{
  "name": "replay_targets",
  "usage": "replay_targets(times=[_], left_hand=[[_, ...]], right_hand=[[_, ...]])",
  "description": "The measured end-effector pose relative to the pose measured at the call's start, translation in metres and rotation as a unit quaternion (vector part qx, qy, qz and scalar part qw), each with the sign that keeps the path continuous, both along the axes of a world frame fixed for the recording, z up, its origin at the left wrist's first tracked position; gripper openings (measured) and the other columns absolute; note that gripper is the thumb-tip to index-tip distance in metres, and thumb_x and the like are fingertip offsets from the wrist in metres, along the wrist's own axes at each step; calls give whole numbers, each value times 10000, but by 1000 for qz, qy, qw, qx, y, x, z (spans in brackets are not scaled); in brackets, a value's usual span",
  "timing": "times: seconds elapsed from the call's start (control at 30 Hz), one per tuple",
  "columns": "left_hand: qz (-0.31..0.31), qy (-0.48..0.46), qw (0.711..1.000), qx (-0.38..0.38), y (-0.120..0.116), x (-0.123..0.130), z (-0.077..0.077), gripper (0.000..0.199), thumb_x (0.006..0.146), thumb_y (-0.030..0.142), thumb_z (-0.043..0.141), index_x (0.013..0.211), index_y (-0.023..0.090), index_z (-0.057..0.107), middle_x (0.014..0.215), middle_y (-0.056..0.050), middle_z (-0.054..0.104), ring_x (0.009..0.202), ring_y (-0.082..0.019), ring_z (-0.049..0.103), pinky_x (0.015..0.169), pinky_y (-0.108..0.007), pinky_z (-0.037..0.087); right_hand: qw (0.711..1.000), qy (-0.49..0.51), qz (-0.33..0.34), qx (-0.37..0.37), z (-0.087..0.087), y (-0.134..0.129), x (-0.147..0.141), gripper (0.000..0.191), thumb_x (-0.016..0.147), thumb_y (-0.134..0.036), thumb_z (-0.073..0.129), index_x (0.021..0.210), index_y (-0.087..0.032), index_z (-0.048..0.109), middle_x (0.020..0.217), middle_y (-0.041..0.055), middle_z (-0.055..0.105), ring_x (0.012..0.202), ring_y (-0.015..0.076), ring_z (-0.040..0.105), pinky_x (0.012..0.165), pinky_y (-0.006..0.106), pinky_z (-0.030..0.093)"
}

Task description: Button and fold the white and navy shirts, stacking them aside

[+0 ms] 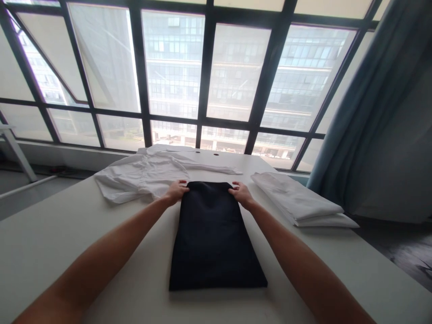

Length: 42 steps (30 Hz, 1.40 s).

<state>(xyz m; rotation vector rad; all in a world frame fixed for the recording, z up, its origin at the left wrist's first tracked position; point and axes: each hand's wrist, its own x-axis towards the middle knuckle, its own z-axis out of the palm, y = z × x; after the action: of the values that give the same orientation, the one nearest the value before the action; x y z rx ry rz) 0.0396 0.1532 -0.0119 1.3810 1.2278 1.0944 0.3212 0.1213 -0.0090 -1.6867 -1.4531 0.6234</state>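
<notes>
A dark navy folded cloth (214, 238) lies on the white table (135, 283) in front of me, its wider end toward me. At its far left corner my left hand (177, 191) pinches the edge between thumb and fingers. My right hand (240, 193) grips the far right corner in the same way. The far edge between the two hands looks slightly raised, and the near end rests flat on the tabletop.
A crumpled white garment (141, 173) spreads over the table's far left part. Folded white cloths (300, 198) lie at the right. Behind the table stand large windows, with a blue-grey curtain (354, 117) at the right and a white frame (20, 155) at the left.
</notes>
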Motion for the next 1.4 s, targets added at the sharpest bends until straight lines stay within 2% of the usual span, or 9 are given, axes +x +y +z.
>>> replay_targets(times=[0.2, 0.4, 0.57, 0.73, 0.83, 1.0, 1.13, 1.27, 1.4], left_hand=[[-1, 333, 893, 303, -11, 1, -18, 460, 871, 249, 527, 1304, 92, 525, 1376, -186, 544, 1290, -283, 497, 1117, -417, 354], [-151, 480, 815, 287, -30, 21, -34, 647, 946, 519, 367, 1466, 135, 402, 1589, -135, 249, 1481, -277, 179, 1192, -454, 151], [-176, 509, 807, 243, -19, 15, -42, 767, 947, 603, 282, 1513, 87, 306, 1605, -155, 144, 1493, -259, 111, 1192, -408, 122], [-106, 522, 821, 206, -19, 12, -36, 762, 953, 589, 288, 1503, 63, 318, 1578, -202, 205, 1482, -298, 149, 1178, -452, 151], [-114, 520, 811, 243, -47, 20, -28, 698, 974, 550, 283, 1499, 94, 346, 1574, -182, 234, 1481, -294, 158, 1182, -472, 139], [-316, 444, 764, 344, -130, 34, -20, 676, 976, 611, 270, 1530, 226, 314, 1584, -70, 253, 1477, -247, 200, 1210, -422, 113], [-371, 437, 748, 334, -168, 34, -18, 728, 962, 625, 308, 1552, 202, 246, 1593, -94, 203, 1480, -296, 161, 1200, -490, 132], [-388, 414, 751, 337, -148, 22, -21, 704, 947, 639, 355, 1541, 270, 273, 1590, -55, 230, 1476, -287, 182, 1200, -483, 144], [-274, 445, 796, 305, -99, 2, -29, 614, 971, 602, 332, 1491, 280, 389, 1573, -52, 293, 1473, -244, 216, 1203, -445, 123]], right_hand=[[953, -296, 23, 63, -6, -32, -26, 528, 949, -358, 440, 1415, -113, 472, 1464, 160, 468, 1346, 260, 427, 1119, 360, 297], [914, -371, 152, -59, -17, -54, -60, 740, 957, -619, 269, 1551, -177, 244, 1629, 78, 134, 1500, 271, 54, 1181, 506, 28], [922, -354, 128, -92, -27, -40, -41, 803, 936, -688, 193, 1563, -186, 187, 1630, 81, 106, 1501, 256, 54, 1176, 534, 20], [927, -347, 108, -89, -32, -32, -29, 831, 930, -696, 184, 1558, -152, 200, 1626, 92, 122, 1498, 247, 86, 1181, 523, 59], [928, -349, 102, -87, -33, -33, -30, 837, 929, -696, 180, 1556, -141, 204, 1625, 93, 127, 1499, 238, 86, 1184, 508, 60], [928, -348, 100, -90, -35, -34, -31, 800, 942, -665, 214, 1555, -151, 213, 1627, 93, 121, 1499, 235, 82, 1181, 493, 64], [929, -345, 98, -86, -34, -33, -31, 797, 944, -663, 220, 1552, -149, 218, 1626, 93, 135, 1498, 235, 91, 1179, 492, 92], [933, -338, 95, -76, -36, -33, -30, 788, 947, -652, 231, 1546, -140, 236, 1621, 88, 165, 1493, 234, 126, 1182, 477, 118], [938, -342, 51, -40, -38, -36, -33, 759, 961, -606, 259, 1509, -85, 327, 1581, 142, 285, 1458, 252, 247, 1169, 404, 201]])
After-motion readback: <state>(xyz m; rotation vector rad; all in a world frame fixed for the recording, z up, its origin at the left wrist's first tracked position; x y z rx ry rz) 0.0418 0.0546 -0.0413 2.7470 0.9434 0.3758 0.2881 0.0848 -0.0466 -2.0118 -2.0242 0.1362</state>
